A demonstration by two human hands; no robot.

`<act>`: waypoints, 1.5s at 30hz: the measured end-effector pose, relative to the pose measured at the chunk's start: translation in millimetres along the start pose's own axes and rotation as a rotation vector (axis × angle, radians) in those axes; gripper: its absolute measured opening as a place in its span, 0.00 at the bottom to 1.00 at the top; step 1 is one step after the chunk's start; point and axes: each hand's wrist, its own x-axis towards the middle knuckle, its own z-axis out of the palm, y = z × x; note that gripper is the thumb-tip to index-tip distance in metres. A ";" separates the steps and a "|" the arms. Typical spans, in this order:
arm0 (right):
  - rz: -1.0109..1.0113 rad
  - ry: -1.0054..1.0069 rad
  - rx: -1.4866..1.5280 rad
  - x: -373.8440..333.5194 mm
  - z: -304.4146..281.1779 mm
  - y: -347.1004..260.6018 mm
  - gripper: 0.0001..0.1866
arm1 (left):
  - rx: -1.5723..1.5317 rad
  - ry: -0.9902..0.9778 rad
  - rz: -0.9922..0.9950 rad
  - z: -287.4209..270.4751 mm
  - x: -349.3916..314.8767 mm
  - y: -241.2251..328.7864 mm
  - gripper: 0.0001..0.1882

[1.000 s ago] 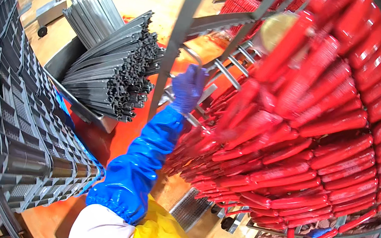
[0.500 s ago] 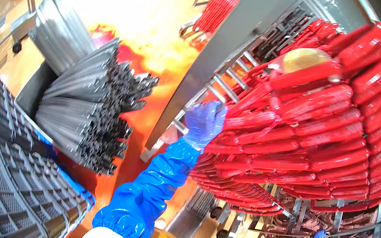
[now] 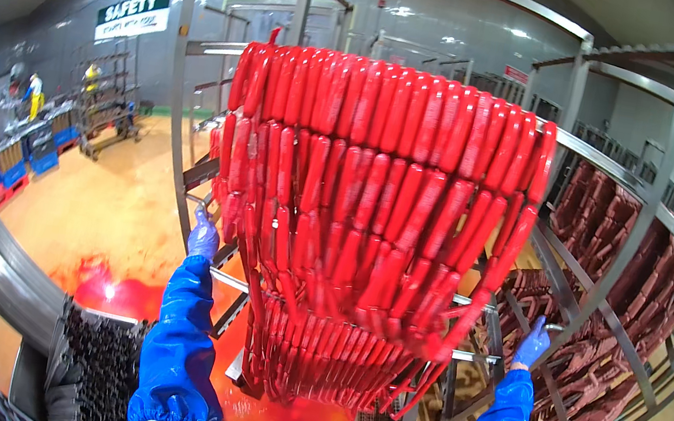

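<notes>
Bright red, wet-looking sausage links hang in long rows on a tall metal rack in front of me. A second tier of red links hangs lower down. My left hand, in a blue glove, is closed on the rack's left side, beside the hanging links; what lies inside the fingers is partly hidden. My right hand, gloved the same way, is closed round a metal bar at the rack's right side. Both forearms wear shiny blue sleeves.
Brownish sausages hang on another rack at the right. Stacked metal sticks lie at lower left. Red liquid wets the yellow floor. Two people stand far left near blue and red crates. A wheeled rack is beyond.
My view has swung up and levelled, so the sausage rack now stands upright ahead. Both hands remain at the rack's sides.
</notes>
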 end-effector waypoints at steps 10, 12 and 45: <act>-0.062 0.260 -0.284 46.4 111.8 25.7 0.26 | -0.033 -0.136 0.132 121.9 74.6 3.5 0.16; 0.032 0.231 -0.316 53.0 140.4 35.1 0.26 | -0.090 -0.183 0.149 144.8 97.1 2.0 0.16; 0.003 0.158 -0.250 248.5 500.0 304.5 0.19 | -0.096 -0.426 0.407 603.5 417.3 46.2 0.39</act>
